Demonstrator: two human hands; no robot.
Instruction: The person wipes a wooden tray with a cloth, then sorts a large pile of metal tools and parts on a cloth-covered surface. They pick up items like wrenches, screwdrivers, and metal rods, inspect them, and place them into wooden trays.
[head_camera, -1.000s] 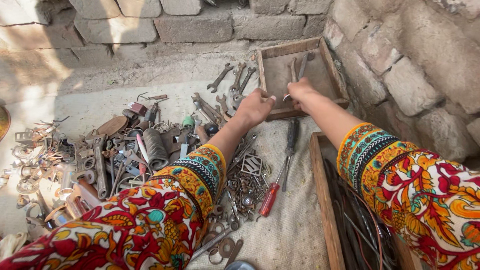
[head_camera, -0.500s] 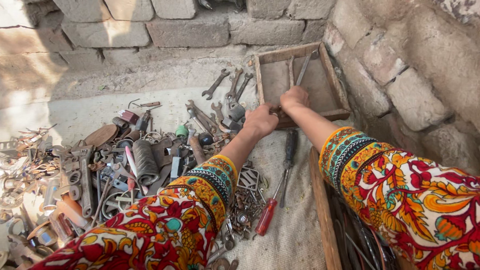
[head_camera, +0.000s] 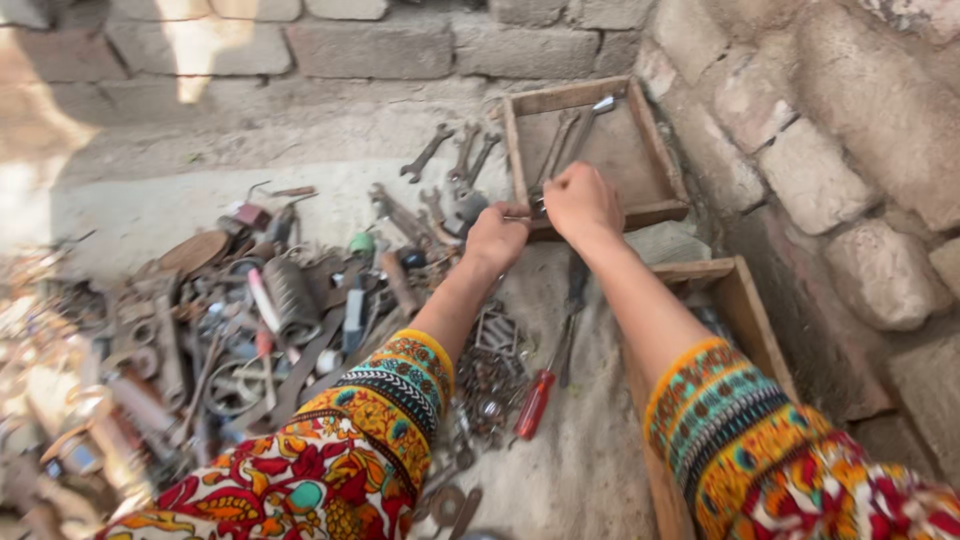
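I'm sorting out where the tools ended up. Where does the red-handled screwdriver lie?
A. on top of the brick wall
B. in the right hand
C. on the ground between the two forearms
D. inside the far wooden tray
C: the red-handled screwdriver lies on the sandy ground between the forearms, short of the far wooden tray.

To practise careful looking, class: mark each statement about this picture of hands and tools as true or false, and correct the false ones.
1. Both hands are at the near edge of a wooden tray. True: the left hand and right hand meet at the wooden tray.
2. The tray holds long metal wrenches. True: wrenches lie inside it.
3. A red-handled screwdriver lies inside the tray. False: the red-handled screwdriver lies on the ground between the forearms.
4. The heap of metal parts is to the right of the tray. False: the heap of metal parts is to its left.
5. The wall behind is smooth plaster. False: the wall is rough brick.
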